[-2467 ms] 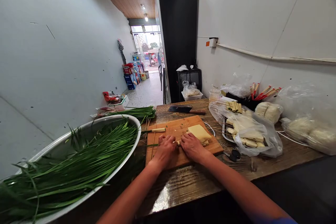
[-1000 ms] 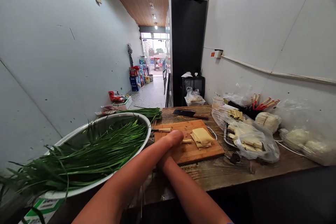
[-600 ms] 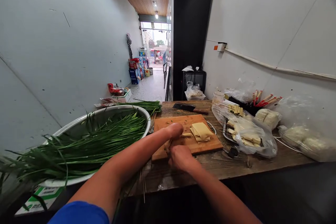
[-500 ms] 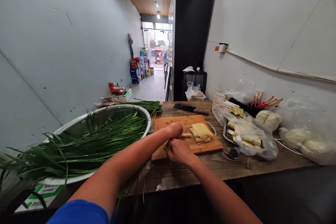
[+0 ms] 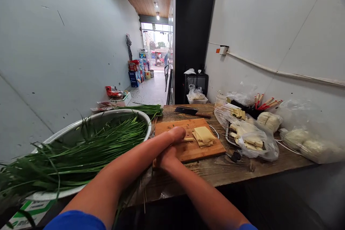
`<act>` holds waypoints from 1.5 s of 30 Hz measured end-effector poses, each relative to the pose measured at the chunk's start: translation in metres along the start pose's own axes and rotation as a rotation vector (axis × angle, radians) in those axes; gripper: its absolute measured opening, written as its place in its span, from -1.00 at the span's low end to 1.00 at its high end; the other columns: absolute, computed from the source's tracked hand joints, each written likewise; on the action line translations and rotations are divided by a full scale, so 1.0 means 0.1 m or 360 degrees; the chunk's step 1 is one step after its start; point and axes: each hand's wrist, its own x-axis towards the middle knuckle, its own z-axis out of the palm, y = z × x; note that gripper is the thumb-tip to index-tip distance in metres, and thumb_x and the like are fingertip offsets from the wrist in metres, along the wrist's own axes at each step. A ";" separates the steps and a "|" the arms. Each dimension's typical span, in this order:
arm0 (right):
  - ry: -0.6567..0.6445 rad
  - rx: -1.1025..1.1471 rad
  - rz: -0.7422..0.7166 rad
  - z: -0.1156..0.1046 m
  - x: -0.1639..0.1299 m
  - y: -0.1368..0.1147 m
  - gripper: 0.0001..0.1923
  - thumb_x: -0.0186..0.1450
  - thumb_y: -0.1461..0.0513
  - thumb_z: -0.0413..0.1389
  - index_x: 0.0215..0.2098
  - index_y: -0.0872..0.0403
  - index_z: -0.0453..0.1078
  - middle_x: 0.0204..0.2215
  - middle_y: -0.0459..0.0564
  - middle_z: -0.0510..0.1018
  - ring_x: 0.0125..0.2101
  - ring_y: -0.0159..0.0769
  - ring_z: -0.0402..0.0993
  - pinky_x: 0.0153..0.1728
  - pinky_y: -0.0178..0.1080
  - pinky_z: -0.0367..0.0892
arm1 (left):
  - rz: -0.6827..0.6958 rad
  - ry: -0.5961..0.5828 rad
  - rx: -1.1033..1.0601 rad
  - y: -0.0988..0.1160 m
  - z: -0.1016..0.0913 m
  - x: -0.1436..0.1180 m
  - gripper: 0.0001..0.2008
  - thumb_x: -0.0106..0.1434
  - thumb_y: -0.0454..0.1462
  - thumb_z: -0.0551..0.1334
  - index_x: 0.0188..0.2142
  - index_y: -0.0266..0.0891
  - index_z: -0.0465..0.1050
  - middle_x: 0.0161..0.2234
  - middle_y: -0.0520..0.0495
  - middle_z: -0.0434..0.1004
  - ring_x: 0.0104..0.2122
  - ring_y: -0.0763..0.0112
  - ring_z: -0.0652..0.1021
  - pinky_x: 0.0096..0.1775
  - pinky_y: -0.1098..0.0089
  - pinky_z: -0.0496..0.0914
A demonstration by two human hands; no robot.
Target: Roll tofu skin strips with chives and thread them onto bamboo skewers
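1. Wood table (image 5: pixel 215 174) w/ cutting bd (image 5: pixel 190 152); basin (image 5: pixel 147 124) of greens (image 5: pixel 107 147) to L.
2. L hand (image 5: pixel 178 134) at roll (image 5: pixel 188 139) on bd; grip hidden, can't tell.
3. R hand (image 5: pixel 166 157) under L forearm (image 5: pixel 134 158); grip ditto.
4. Sheets (image 5: pixel 204 136) just R of roll.

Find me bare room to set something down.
Brown wooden tabletop shows bare between its front edge and the rectangular wooden board, beside the right forearm. Crowded: the right, with clear plastic bags; the left, with the silver metal basin.
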 end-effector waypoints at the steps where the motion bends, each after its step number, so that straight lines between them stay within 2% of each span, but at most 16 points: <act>1: -0.0105 -0.0034 0.0043 -0.02 -0.10 0.03 -0.80 0.20 0.21 0.11 -0.29 0.21 0.45 -0.34 0.09 0.54 -0.32 -0.13 0.48 -0.35 -0.17 0.36 | 0.0002 0.0018 -0.0003 0.00 0.00 -0.01 -0.86 -0.03 -0.41 0.20 -0.51 -0.31 0.55 -0.48 -0.17 0.57 -0.47 0.36 0.50 -0.37 0.44 0.34; 3: -0.0260 -0.0034 0.0065 -0.08 -0.42 0.14 -0.84 0.15 0.26 0.09 -0.38 0.19 0.47 -0.43 0.12 0.56 -0.39 -0.13 0.49 -0.40 -0.22 0.32 | 0.0001 0.0052 -0.0017 0.00 0.01 -0.04 -0.86 -0.02 -0.40 0.19 -0.50 -0.31 0.55 -0.47 -0.17 0.57 -0.48 0.37 0.49 -0.39 0.46 0.33; 4: -0.0274 0.0021 0.0043 -0.12 -0.62 0.23 -0.85 0.16 0.27 0.06 -0.39 0.16 0.46 -0.45 0.09 0.56 -0.40 -0.17 0.49 -0.41 -0.26 0.30 | 0.0000 0.0067 -0.0029 0.00 0.01 -0.06 -0.85 0.00 -0.39 0.18 -0.50 -0.31 0.55 -0.47 -0.17 0.57 -0.49 0.38 0.49 -0.40 0.46 0.32; 6: -0.0230 0.0216 -0.0005 -0.20 -1.07 0.46 -0.80 0.20 0.32 -0.05 -0.38 0.10 0.42 -0.45 0.01 0.55 -0.42 -0.30 0.47 -0.41 -0.35 0.25 | 0.0004 0.0089 -0.0056 -0.01 0.03 -0.11 -0.84 0.03 -0.39 0.16 -0.49 -0.30 0.54 -0.46 -0.16 0.57 -0.48 0.40 0.49 -0.41 0.48 0.31; 9: -0.0189 0.0535 0.0108 -0.29 -1.67 0.84 -0.83 0.24 0.29 -0.10 -0.40 0.05 0.32 -0.47 -0.06 0.51 -0.45 -0.36 0.40 -0.43 -0.38 0.20 | 0.0028 0.0110 -0.0098 -0.03 0.08 -0.19 -0.81 0.07 -0.39 0.13 -0.48 -0.27 0.53 -0.46 -0.11 0.56 -0.45 0.42 0.48 -0.39 0.50 0.29; 12: -0.0047 0.0673 0.0302 -0.25 -1.94 1.09 -0.81 0.30 0.22 -0.15 -0.41 0.04 0.24 -0.61 -0.13 0.40 -0.58 -0.39 0.30 -0.51 -0.38 0.14 | 0.0001 0.0222 -0.0194 -0.04 0.17 -0.25 -0.81 0.11 -0.36 0.12 -0.47 -0.25 0.53 -0.44 -0.07 0.53 -0.43 0.45 0.46 -0.36 0.52 0.27; 16: 0.0377 0.0455 0.0453 -0.05 -1.80 1.21 -0.79 0.31 0.23 -0.17 -0.43 0.05 0.20 -0.60 -0.09 0.41 -0.59 -0.37 0.33 -0.55 -0.36 0.07 | -0.0214 0.0378 -0.0347 -0.02 0.32 -0.26 -0.81 0.14 -0.33 0.13 -0.46 -0.26 0.53 -0.43 -0.05 0.48 -0.42 0.45 0.43 -0.35 0.51 0.26; 19: 0.0492 0.0203 0.0452 0.11 -1.61 1.22 -0.80 0.30 0.29 -0.17 -0.41 0.07 0.23 -0.59 -0.07 0.44 -0.60 -0.35 0.38 -0.57 -0.35 0.02 | -0.0284 0.0450 -0.0501 -0.01 0.40 -0.28 -0.80 0.16 -0.34 0.13 -0.48 -0.27 0.53 -0.46 -0.03 0.47 -0.42 0.47 0.42 -0.35 0.52 0.25; 24: 0.0444 0.0019 0.0423 0.25 -1.42 1.20 -0.81 0.31 0.34 -0.15 -0.41 0.09 0.24 -0.63 -0.10 0.43 -0.62 -0.38 0.39 -0.60 -0.35 -0.05 | -0.0330 0.0570 -0.0834 -0.03 0.44 -0.35 -0.86 0.16 -0.32 0.18 -0.36 -0.24 0.54 -0.41 0.01 0.54 -0.41 0.50 0.45 -0.32 0.53 0.29; 28: 0.0399 0.0011 0.0458 0.28 -1.32 1.21 -0.82 0.30 0.36 -0.13 -0.38 0.08 0.26 -0.60 -0.10 0.46 -0.59 -0.39 0.40 -0.59 -0.35 -0.05 | -0.0437 0.0587 -0.0956 -0.01 0.42 -0.37 -0.88 0.14 -0.32 0.21 -0.37 -0.23 0.54 -0.43 0.05 0.57 -0.43 0.50 0.48 -0.34 0.52 0.31; 31: 0.0362 0.0004 0.0498 0.29 -1.26 1.22 -0.84 0.29 0.36 -0.10 -0.38 0.08 0.26 -0.58 -0.10 0.48 -0.56 -0.39 0.41 -0.58 -0.34 -0.06 | -0.0490 0.0650 -0.1014 0.02 0.42 -0.38 -0.89 0.13 -0.32 0.23 -0.37 -0.22 0.55 -0.39 0.04 0.59 -0.38 0.47 0.51 -0.28 0.50 0.34; 34: 0.0326 0.0010 0.0531 0.26 -1.21 1.19 -0.86 0.29 0.34 -0.09 -0.39 0.08 0.26 -0.59 -0.10 0.48 -0.56 -0.39 0.41 -0.57 -0.33 -0.07 | -0.0398 0.0702 -0.1055 0.03 0.41 -0.41 -0.89 0.13 -0.33 0.23 -0.38 -0.22 0.56 -0.36 0.01 0.59 -0.35 0.47 0.52 -0.22 0.49 0.36; 38: 0.0294 0.0014 0.0536 0.19 -1.16 1.12 -0.86 0.28 0.36 -0.08 -0.39 0.10 0.28 -0.57 -0.08 0.50 -0.56 -0.37 0.42 -0.57 -0.32 -0.09 | -0.0241 0.0724 -0.1032 0.00 0.41 -0.45 -0.86 0.16 -0.32 0.20 -0.36 -0.22 0.56 -0.35 -0.02 0.58 -0.36 0.49 0.51 -0.25 0.50 0.36; 45: 0.0267 0.0010 0.0559 0.16 -1.12 0.98 -0.87 0.25 0.37 -0.05 -0.39 0.11 0.29 -0.55 -0.06 0.52 -0.52 -0.35 0.44 -0.56 -0.32 -0.09 | -0.0302 0.0617 -0.1061 -0.08 0.41 -0.38 -0.87 0.12 -0.35 0.22 -0.38 -0.28 0.57 -0.37 -0.07 0.59 -0.38 0.47 0.53 -0.28 0.50 0.37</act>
